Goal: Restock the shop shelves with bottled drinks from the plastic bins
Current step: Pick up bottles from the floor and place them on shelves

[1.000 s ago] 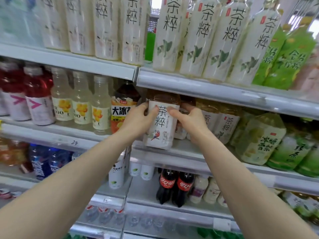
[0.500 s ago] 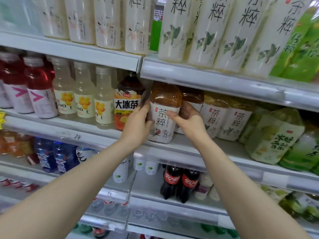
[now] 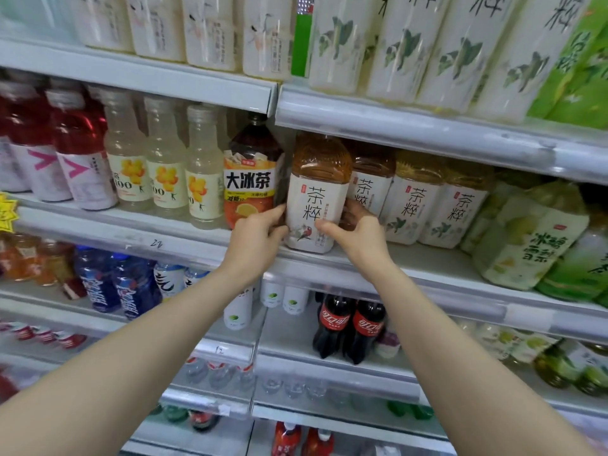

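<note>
A brown tea bottle [image 3: 317,192] with a white label stands upright near the front edge of the middle shelf [image 3: 411,274]. My left hand [image 3: 255,240] grips its lower left side, thumb across the label's edge. My right hand [image 3: 357,233] holds its lower right side, thumb on the label front and fingers curled behind. Its cap is hidden under the shelf above. Similar tea bottles [image 3: 411,205] stand in a row to its right.
An orange-labelled iced tea bottle [image 3: 251,179] stands just left of the held bottle. Pale yellow bottles [image 3: 166,179] and red drinks [image 3: 77,159] fill the left. Green pear drinks [image 3: 533,238] sit at right. Cola bottles [image 3: 348,327] stand on the shelf below. The upper shelf rail [image 3: 411,133] hangs close overhead.
Both hands slid the tea bottle back onto the middle shelf and slipped down to its lower part. The camera moved closer to the shelves.
</note>
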`<state>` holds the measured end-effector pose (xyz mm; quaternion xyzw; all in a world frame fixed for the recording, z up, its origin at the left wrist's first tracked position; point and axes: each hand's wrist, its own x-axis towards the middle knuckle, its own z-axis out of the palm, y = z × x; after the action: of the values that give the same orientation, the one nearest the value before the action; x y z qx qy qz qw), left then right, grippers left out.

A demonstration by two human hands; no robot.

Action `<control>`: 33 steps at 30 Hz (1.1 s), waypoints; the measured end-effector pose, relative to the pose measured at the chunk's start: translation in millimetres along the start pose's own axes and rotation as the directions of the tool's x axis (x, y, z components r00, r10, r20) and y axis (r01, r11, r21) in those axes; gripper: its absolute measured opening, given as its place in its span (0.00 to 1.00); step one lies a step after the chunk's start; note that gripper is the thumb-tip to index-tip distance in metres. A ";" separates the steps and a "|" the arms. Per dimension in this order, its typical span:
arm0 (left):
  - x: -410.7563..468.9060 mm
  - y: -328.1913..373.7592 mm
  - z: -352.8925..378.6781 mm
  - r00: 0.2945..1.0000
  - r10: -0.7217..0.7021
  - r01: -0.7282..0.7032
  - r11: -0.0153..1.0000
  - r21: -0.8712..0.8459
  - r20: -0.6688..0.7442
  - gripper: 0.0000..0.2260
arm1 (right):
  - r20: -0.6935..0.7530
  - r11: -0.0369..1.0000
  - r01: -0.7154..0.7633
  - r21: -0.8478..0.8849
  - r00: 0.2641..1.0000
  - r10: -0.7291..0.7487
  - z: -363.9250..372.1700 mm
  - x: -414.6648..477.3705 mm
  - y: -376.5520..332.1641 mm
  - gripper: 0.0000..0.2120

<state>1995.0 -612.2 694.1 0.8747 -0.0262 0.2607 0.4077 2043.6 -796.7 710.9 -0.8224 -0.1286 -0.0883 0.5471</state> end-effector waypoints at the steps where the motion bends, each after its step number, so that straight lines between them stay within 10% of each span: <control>1: -0.4 -0.2 0.2 1.000 0.000 0.000 1.000 -0.002 0.003 0.21 | -0.008 1.000 -0.001 0.002 1.000 0.001 1.8 -0.5 -1.1 0.26; 16: -25.3 0.0 5.5 1.000 0.019 -0.018 0.996 0.088 -0.004 0.22 | -0.025 0.993 -0.002 -0.117 1.000 -0.001 12.9 -9.1 -12.3 0.25; 33: -129.3 -7.8 87.7 0.999 -0.002 0.010 0.977 -0.214 0.036 0.14 | -0.227 0.999 0.034 -0.005 0.973 -0.034 -6.6 -146.0 74.5 0.10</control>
<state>1923.6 -692.3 580.2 0.8303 -0.0586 0.2395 0.4997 1927.6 -847.0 606.3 -0.8049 -0.0793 -0.1913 0.5562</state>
